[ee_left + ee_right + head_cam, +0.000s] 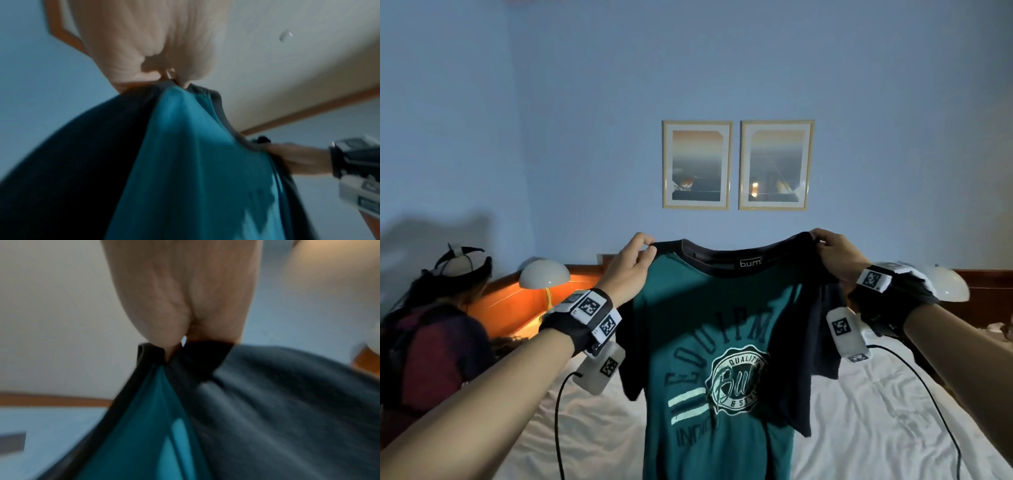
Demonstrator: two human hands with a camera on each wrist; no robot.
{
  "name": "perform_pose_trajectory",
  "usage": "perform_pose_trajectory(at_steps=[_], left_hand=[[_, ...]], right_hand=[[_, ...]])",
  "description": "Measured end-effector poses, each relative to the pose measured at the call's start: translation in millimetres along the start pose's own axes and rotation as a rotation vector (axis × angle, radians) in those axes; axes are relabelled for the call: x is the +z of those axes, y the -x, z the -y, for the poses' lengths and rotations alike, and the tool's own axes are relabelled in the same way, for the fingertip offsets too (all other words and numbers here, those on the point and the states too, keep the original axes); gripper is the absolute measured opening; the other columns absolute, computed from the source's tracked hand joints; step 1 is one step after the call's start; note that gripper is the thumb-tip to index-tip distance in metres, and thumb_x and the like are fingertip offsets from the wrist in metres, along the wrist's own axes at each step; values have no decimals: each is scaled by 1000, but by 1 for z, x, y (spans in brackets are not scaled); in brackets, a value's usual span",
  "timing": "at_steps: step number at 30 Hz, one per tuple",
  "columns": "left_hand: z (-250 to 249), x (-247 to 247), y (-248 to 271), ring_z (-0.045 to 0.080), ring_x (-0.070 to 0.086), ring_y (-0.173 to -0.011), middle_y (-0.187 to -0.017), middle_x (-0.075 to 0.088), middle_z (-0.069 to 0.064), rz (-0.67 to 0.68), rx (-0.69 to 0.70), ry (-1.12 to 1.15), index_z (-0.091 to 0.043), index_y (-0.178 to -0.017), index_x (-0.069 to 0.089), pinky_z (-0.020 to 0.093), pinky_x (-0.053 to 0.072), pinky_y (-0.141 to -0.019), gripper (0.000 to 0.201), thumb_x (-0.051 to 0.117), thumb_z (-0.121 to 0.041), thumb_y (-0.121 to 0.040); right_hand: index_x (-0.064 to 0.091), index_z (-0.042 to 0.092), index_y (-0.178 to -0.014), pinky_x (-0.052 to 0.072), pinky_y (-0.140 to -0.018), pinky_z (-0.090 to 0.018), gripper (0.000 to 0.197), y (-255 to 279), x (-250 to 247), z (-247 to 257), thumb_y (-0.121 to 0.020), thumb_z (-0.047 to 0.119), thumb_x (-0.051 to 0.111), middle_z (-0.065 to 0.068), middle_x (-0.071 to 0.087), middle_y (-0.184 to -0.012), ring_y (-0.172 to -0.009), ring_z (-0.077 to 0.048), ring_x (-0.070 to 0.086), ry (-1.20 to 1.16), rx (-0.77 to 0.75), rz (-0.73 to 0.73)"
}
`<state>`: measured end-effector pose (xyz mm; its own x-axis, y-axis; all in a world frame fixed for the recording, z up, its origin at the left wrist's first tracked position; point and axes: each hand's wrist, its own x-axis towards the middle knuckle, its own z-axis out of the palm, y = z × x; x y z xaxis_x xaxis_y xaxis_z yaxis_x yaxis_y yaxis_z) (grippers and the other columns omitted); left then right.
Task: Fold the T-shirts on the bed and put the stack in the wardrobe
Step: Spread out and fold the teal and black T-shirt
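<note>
Item: teal cotton T-shirt with navy sleeves, navy collar and a printed chest badge (709, 342). Location: held up in the air over the white-sheeted bed (893, 428), hanging full length with its front to the wearer of the camera; the hem ran out of the head view, so whether it touched the sheet could not be told.

Left hand (631, 263): fingers and thumb pinched the shirt at the left end of the collar, by the shoulder seam. Right hand (834, 253): fingers curled over the right shoulder, gripping the fabric there; the right-wrist view showed fingertips (164, 331) nipping the navy edge. The shirt hung below and between both hands, its right sleeve doubled in over the front.

Progress, as judged: early. This shirt was spread but unfolded; no folded stack showed on the bed, and no wardrobe was in view. Folding, stacking and putting away all appeared to remain.

Also present: two framed pictures (736, 164) on the blue wall; a lit dome lamp (544, 274) at the wooden headboard; a second person (438, 325) at the bed's left side.
</note>
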<state>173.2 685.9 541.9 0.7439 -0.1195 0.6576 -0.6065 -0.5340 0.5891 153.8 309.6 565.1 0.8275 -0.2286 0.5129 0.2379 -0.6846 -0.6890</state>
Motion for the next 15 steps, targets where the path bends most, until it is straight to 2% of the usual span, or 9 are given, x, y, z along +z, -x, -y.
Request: perform_pose_trajectory(at_steps=[2,4,6,7,9,11,12,15], left_hand=[[-7,-2,0,18,40,-58,-65,43,-2,68,15,-79,-26,-105,48,30,35,-58,8,40,-28,-103],[-5,-8,-6,17,49,-68,-73,54,-3,114,-5,-103,-31,-102,50,30,40,-66,6,45,-32,-101],[3,-14,-13,15,57,-96,-100,64,-4,121,-34,-103,-32,-105,56,33,43,-87,8,52,-32,-98],[5,-16,-16,15,57,-103,-108,65,-2,110,-47,-85,-31,-106,60,33,43,-92,10,54,-30,-97],[9,-18,-22,22,60,-99,-103,69,4,60,-55,-98,-19,-103,66,30,43,-85,13,55,-25,-97],[14,-19,-27,33,59,-89,-90,67,16,-14,-73,-157,-5,-93,66,31,40,-74,24,53,-25,-98],[17,-21,-29,35,58,-84,-86,65,19,-47,-81,-149,-3,-90,65,32,40,-71,27,53,-26,-98],[20,-23,-30,24,56,-76,-83,65,15,-114,-56,2,-8,-88,64,32,42,-73,23,53,-26,-99]], right_hand=[[66,15,-91,40,-73,-32,24,4,-1,8,-98,13,43,-9,61,-84,-82,-25,55,57,-7,3],[66,1,-91,35,-66,-30,33,7,-5,13,-99,27,46,-12,60,-82,-80,-26,55,168,25,23],[68,0,-83,35,-57,-29,51,9,-12,17,-93,48,55,-11,60,-71,-66,-25,55,157,80,33],[68,1,-79,37,-56,-28,57,11,-16,19,-86,58,60,-9,60,-67,-61,-22,56,123,96,34],[69,7,-76,44,-61,-29,58,12,-20,21,-73,65,70,-6,67,-68,-63,-20,62,81,93,66],[72,13,-79,48,-70,-29,45,12,-25,22,-68,56,79,-1,71,-75,-70,-16,65,81,69,106],[72,15,-80,49,-70,-28,37,12,-28,23,-68,48,83,2,71,-75,-70,-14,65,63,55,128],[72,15,-78,49,-58,-16,9,6,-34,17,-78,20,79,3,69,-68,-60,-7,63,-30,7,197]])
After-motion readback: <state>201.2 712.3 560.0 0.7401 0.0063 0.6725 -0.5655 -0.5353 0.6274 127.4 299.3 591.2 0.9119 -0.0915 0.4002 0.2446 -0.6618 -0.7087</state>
